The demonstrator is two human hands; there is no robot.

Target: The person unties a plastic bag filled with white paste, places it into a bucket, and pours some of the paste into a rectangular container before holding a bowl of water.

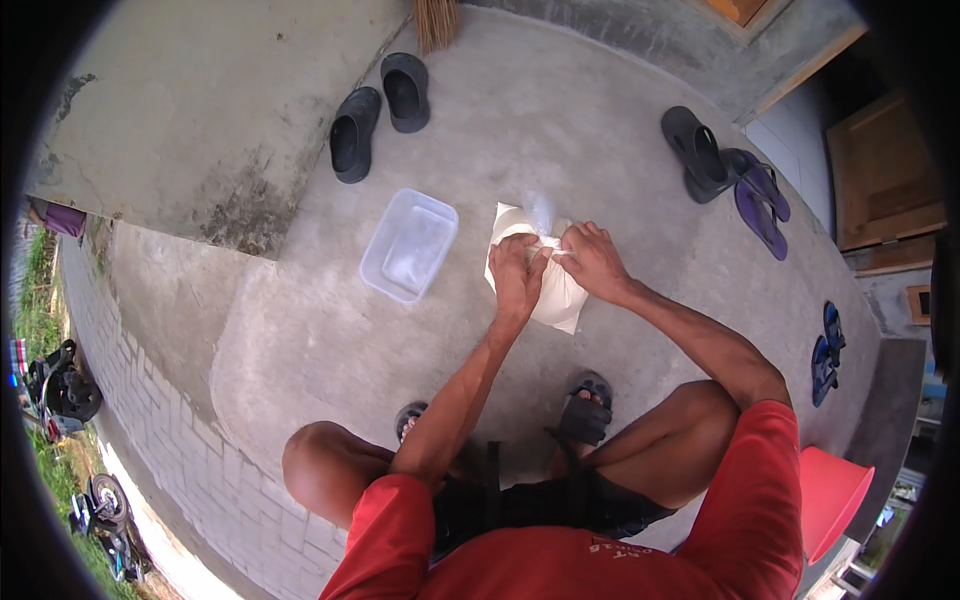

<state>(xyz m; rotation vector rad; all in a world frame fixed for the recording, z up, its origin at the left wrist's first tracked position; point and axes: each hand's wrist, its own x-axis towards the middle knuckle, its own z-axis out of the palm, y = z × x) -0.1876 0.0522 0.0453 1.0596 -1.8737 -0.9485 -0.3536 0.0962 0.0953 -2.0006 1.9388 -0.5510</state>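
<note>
A plump plastic bag of cream-coloured contents (pixel 556 298) rests on the concrete floor in front of me, its clear top gathered into a twisted neck. My left hand (pixel 517 272) is closed at the left side of that neck. On the other side, my right hand (pixel 594 262) pinches the neck, with a thin whitish strand between the two hands. The fingertips partly hide the neck, so I cannot tell if it is knotted. Left of the bag stands a clear plastic container (pixel 410 246) without a lid, with nothing visible in it.
Dark clogs (pixel 355 135) lie by the low wall at the upper left, near a broom (pixel 436 25). Another dark clog (pixel 694 150) and purple flip-flops (pixel 762 210) are at the right. Blue sandals (pixel 825 355) and a red tub (pixel 835 500) lie farther right.
</note>
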